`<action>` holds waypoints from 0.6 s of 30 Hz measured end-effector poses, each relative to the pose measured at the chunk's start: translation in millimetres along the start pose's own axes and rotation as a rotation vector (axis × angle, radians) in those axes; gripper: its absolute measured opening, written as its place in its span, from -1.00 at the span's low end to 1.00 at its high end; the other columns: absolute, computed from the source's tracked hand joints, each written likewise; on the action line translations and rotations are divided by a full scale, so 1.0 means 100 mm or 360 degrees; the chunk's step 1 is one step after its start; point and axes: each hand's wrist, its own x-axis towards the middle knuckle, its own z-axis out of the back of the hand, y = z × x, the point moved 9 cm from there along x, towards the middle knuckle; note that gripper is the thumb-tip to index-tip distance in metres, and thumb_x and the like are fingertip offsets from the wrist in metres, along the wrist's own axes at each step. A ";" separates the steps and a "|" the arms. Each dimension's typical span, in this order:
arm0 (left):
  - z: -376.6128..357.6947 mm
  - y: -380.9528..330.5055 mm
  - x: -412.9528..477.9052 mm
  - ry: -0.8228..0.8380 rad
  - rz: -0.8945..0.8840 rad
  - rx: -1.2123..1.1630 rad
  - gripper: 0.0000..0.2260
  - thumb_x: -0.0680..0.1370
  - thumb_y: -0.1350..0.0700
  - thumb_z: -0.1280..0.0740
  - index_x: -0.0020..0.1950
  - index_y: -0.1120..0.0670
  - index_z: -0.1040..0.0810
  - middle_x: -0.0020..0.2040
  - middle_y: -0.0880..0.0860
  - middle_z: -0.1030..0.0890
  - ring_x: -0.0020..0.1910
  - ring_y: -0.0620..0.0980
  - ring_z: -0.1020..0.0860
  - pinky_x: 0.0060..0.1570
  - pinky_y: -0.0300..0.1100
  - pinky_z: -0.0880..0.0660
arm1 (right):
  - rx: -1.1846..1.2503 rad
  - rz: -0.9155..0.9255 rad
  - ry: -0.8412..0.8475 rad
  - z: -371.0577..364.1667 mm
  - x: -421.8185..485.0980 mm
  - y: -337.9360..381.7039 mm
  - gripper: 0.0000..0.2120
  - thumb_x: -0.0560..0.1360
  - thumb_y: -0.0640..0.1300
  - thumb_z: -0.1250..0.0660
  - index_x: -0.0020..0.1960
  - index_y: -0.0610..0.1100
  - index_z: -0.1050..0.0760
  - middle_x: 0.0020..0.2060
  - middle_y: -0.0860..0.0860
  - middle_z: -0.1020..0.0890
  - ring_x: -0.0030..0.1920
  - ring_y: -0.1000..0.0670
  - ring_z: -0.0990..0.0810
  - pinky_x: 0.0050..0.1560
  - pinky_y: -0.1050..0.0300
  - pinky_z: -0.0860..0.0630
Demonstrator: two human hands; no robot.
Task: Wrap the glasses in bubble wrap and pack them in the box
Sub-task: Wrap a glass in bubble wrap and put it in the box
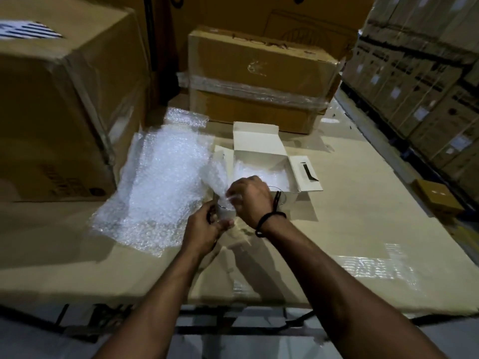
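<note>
A clear glass (225, 213) is held between both hands above the cardboard surface, partly covered by a piece of bubble wrap (216, 174) that sticks up to the left. My left hand (204, 226) grips the glass from below. My right hand (250, 200) is closed on the bubble wrap over the glass. Just behind the hands stands the small white box (259, 141), open, its lid flaps up, with bubble wrap (261, 174) lying inside. A second glass (281, 196) shows dimly behind my right wrist, in front of the box.
A large sheet of bubble wrap (158, 182) is spread to the left. A big carton (59, 104) stands at far left, a taped carton (259, 81) behind the white box. Stacked cartons (420, 73) line the right side. A small brown box (438, 198) lies at right.
</note>
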 end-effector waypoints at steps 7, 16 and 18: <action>-0.04 -0.02 -0.03 0.0055 0.0015 -0.0029 -0.51 0.38 0.21 -0.56 0.26 -0.02 -0.52 -0.12 -0.16 -0.57 -0.24 -0.32 -0.50 -0.37 -0.54 -0.35 | -0.0472 0.0171 0.0545 -0.02 -0.10 0.01 -0.57 0.48 -0.14 -0.17 0.25 0.23 -0.48 0.18 0.19 -0.57 0.24 0.00 -0.33 0.14 0.02 -0.16; -0.06 0.07 0.00 0.0079 0.0043 -0.0117 -0.45 0.24 -0.05 -0.59 0.20 -0.18 -0.55 0.01 -0.10 -0.67 -0.05 0.01 -0.65 -0.07 0.10 -0.62 | -0.0398 -0.0045 0.0424 0.11 0.01 0.03 -0.68 0.47 -0.11 -0.23 0.16 0.16 -0.55 0.12 0.07 -0.62 0.18 -0.04 -0.52 0.17 0.02 -0.28; -0.08 0.08 0.00 0.0082 0.0045 -0.0153 -0.43 0.25 -0.03 -0.60 0.23 -0.14 -0.55 0.02 -0.11 -0.67 -0.05 -0.05 -0.64 -0.07 0.08 -0.62 | -0.0338 -0.0016 0.0091 0.31 0.03 0.06 -0.62 0.44 -0.19 -0.28 0.19 0.14 -0.51 0.18 0.09 -0.59 0.18 -0.07 -0.49 0.08 0.03 -0.29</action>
